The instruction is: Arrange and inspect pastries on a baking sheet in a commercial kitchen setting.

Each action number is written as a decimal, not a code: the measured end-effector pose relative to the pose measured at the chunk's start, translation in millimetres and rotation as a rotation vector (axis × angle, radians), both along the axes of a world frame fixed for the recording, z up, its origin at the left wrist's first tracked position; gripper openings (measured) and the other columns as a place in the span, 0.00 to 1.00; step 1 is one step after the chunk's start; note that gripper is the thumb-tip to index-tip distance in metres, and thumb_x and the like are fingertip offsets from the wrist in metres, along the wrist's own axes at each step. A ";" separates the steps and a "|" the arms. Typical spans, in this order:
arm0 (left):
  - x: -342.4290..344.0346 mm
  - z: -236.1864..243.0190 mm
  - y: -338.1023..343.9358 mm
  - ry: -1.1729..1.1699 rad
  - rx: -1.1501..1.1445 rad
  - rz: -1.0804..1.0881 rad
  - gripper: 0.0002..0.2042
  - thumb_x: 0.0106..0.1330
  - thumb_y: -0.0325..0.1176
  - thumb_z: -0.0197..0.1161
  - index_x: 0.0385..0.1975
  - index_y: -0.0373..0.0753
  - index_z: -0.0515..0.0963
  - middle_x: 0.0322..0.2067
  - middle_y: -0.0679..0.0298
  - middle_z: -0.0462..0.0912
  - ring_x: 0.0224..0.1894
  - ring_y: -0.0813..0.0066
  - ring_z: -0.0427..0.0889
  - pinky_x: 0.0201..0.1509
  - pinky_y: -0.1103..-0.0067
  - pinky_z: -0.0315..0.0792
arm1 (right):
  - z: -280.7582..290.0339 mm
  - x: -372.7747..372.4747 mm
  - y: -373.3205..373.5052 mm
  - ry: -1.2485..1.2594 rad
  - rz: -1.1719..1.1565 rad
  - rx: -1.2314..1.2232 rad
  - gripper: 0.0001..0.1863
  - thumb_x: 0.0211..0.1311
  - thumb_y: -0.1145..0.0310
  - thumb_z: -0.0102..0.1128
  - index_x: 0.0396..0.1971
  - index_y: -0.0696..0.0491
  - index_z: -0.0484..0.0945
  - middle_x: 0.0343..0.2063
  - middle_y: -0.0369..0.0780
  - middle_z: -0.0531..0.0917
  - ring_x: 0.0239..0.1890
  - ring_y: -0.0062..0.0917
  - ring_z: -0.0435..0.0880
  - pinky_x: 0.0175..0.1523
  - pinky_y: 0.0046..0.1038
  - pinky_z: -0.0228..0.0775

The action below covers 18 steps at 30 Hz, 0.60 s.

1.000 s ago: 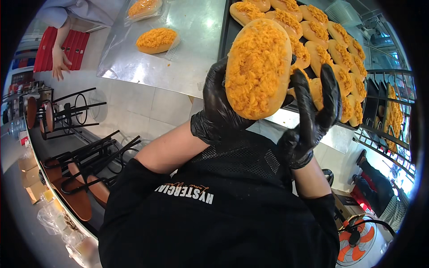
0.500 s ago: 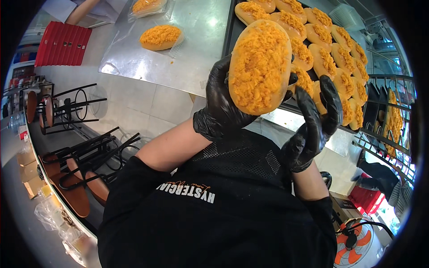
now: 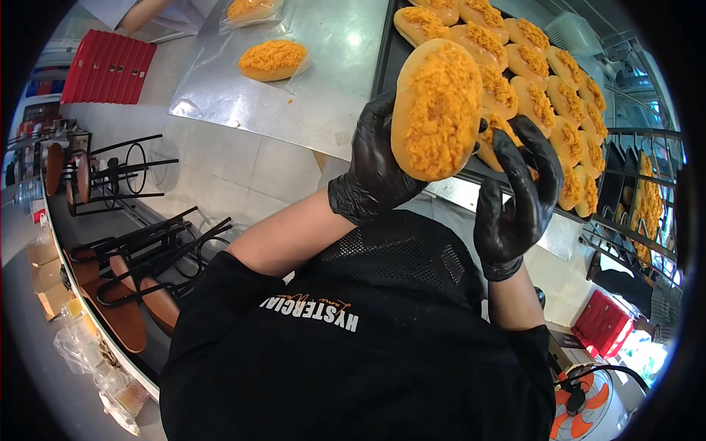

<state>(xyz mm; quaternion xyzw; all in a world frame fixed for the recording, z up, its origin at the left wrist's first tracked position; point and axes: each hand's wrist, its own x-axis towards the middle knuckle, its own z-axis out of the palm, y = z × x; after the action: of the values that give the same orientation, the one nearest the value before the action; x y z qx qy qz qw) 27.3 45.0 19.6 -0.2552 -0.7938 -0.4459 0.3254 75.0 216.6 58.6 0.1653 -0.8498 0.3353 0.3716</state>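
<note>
An oval bun topped with shredded orange floss is held up in my left hand, its topping facing me. A black glove covers that hand, and its fingertips show past the bun's right side. To the right, my right hand, also gloved in black, has its fingers apart and curved, with nothing in them. It is just beside the held bun and over the near edge of a dark baking tray. Rows of similar floss-topped buns fill the tray.
A steel table carries another bun on clear plastic and a wrapped one behind it. Clear containers stand past the tray. Right of it is a rack with more trays. Red crates, upturned stools and a fan surround the area.
My left hand has shifted slightly right with the bun, which is turned a little. My right hand's fingers have spread and bent toward the bun.
</note>
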 end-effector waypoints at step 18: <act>3.8 -8.1 -5.4 0.063 -0.124 0.014 0.37 0.50 0.40 0.80 0.56 0.27 0.70 0.49 0.47 0.79 0.46 0.55 0.84 0.48 0.69 0.81 | 8.7 2.7 0.7 0.047 0.011 0.098 0.09 0.53 0.70 0.71 0.36 0.51 0.88 0.54 0.44 0.79 0.56 0.38 0.79 0.62 0.39 0.71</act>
<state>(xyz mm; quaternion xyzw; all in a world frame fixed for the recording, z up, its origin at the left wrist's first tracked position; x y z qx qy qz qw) 31.1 39.6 11.5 -0.2833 -0.8111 -0.3854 0.3366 77.8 217.3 67.3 0.1955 -0.8554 0.2914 0.3810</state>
